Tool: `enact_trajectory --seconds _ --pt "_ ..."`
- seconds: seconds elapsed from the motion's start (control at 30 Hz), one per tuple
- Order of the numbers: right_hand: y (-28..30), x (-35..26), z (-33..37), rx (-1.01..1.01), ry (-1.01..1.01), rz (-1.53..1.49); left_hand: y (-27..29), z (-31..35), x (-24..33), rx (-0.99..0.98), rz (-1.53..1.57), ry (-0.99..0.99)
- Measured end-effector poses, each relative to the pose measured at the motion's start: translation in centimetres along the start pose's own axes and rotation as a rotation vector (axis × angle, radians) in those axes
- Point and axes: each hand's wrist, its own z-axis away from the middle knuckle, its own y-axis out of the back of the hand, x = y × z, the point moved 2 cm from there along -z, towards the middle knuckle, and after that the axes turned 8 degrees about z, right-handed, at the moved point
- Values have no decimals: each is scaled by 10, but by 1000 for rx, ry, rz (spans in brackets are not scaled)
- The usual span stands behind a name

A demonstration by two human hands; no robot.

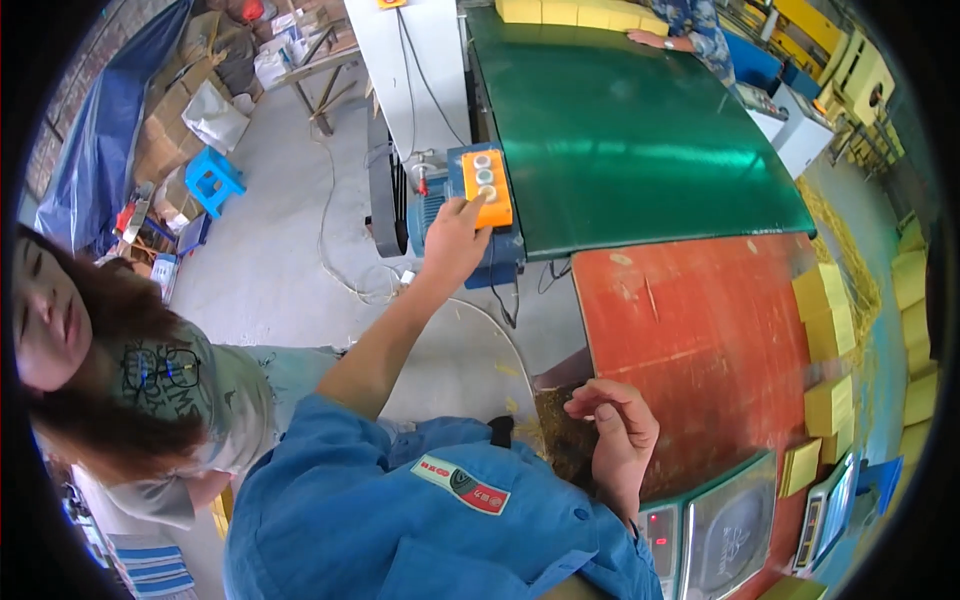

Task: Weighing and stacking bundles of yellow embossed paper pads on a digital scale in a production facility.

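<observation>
My left hand (459,240) reaches out to an orange control box (487,212) with several round buttons. Its index finger touches the lowest button (487,194), while the other fingers bend below the box's left edge. Beside the box runs a conveyor with a wide green belt (640,130). In front of my chest, my right hand (622,440) is raised with loosely bent fingers, the thumb apart, and nothing visible in it. That hand is close to the left edge of a worn red tabletop (690,330).
A weighing scale (725,530) stands on the red table, with yellow paper blocks (828,312) along its right edge. Another person's hand (648,38) rests by yellow blocks at the belt's far end. A person (190,400) stands close on my left. A blue stool (213,180) and cables lie beyond.
</observation>
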Motion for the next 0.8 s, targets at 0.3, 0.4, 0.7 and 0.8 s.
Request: enact_trajectory --seconds 0.3,0.4,0.7,0.8 --pt "-44 16 -87 -126 -61 158 -11 -11 -22 -73 -129 -64" --pt "-66 40 -141 -148 191 343 -12 -13 -23 -47 -144 -53" --pt "-105 121 -261 -155 626 1083 -11 -26 -18 -15 -207 -159" --pt "-109 130 -270 -173 662 1164 -10 -28 -18 -92 -259 -109"
